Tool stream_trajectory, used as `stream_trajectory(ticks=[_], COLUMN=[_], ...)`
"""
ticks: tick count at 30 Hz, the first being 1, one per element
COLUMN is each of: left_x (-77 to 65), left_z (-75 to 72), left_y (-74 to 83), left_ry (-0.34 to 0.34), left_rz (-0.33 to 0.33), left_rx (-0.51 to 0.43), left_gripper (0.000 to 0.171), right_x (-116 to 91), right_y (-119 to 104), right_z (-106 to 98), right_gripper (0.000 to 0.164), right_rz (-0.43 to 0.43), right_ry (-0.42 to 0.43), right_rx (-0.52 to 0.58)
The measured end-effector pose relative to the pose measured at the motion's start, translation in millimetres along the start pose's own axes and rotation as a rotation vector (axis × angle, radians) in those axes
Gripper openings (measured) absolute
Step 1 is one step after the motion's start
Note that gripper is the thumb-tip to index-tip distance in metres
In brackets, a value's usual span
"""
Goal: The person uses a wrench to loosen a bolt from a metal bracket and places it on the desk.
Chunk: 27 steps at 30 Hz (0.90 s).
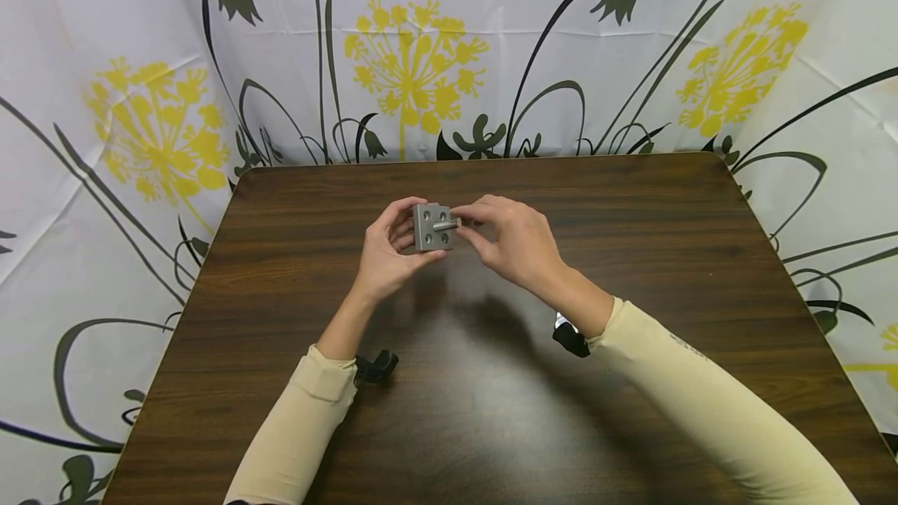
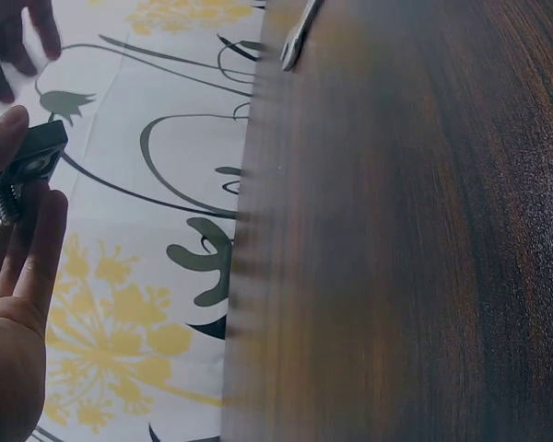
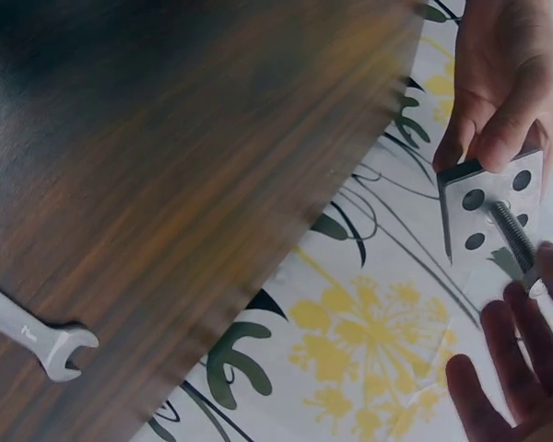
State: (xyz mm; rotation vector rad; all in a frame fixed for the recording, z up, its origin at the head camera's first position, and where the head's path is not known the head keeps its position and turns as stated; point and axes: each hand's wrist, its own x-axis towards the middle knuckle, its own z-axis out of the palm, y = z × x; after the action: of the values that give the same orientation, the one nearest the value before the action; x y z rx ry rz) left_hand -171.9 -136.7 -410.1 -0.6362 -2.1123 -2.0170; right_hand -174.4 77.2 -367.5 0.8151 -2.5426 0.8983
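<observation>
My left hand [image 1: 386,259] grips a square grey metal plate [image 1: 422,228] by its edges, above the table. Several round holes surround the plate's middle, where a threaded bolt [image 3: 511,230] stands out from the face. The fingertips of my right hand [image 1: 522,244] pinch the outer end of this bolt [image 1: 447,225]. In the right wrist view, the plate [image 3: 496,184] faces the camera with the left thumb on its top edge. The left wrist view catches a threaded piece [image 2: 6,204] beside the plate [image 2: 44,147]; fingers hide part of it.
An open-ended wrench [image 3: 51,345] lies on the dark wooden table [image 1: 295,232], and its end [image 2: 292,51] also shows in the left wrist view. Behind the table hangs a white curtain [image 1: 281,61] with yellow and dark flowers. Each wrist carries a black camera mount [image 1: 376,367].
</observation>
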Motion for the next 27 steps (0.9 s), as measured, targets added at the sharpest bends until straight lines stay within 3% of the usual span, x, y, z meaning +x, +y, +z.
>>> stream_trajectory(ticks=[3,9,11,16,22,25,27], left_x=[0.0,-0.3,-0.3,-0.5,-0.2,-0.6,-1.3], left_z=[0.3,0.2,0.2,-0.2,-0.6,-1.0,-1.7], left_y=[4.4,5.9,5.7,4.7,5.7,6.2,5.9], left_ry=[0.001,-0.002,-0.002,0.001,0.004,0.006,0.009], left_rz=[0.004,0.005,0.003,0.004,0.0,-0.004,-0.004], left_rx=[0.003,0.006,0.006,0.011,0.019,0.014,0.016], left_gripper=[0.071,0.071,0.071,0.071,0.071,0.071,0.071], right_x=[-0.8,0.5,0.8,-0.1,2.6,4.1,4.3], right_y=[0.1,-0.7,-0.3,0.5,-2.3,-1.8,-1.4], right_z=[-0.5,-0.2,-0.5,-0.6,-1.4,-2.3,-2.6], right_gripper=[0.036,0.026,0.022,0.035,0.028,0.022,0.03], right_rz=[-0.033,0.056,0.036,-0.044,0.083,0.041,-0.012], right_ry=[0.007,0.011,0.004,0.01,-0.015,-0.041,-0.045], right_rx=[0.0,-0.006,-0.002,0.024,-0.022,-0.013,-0.002])
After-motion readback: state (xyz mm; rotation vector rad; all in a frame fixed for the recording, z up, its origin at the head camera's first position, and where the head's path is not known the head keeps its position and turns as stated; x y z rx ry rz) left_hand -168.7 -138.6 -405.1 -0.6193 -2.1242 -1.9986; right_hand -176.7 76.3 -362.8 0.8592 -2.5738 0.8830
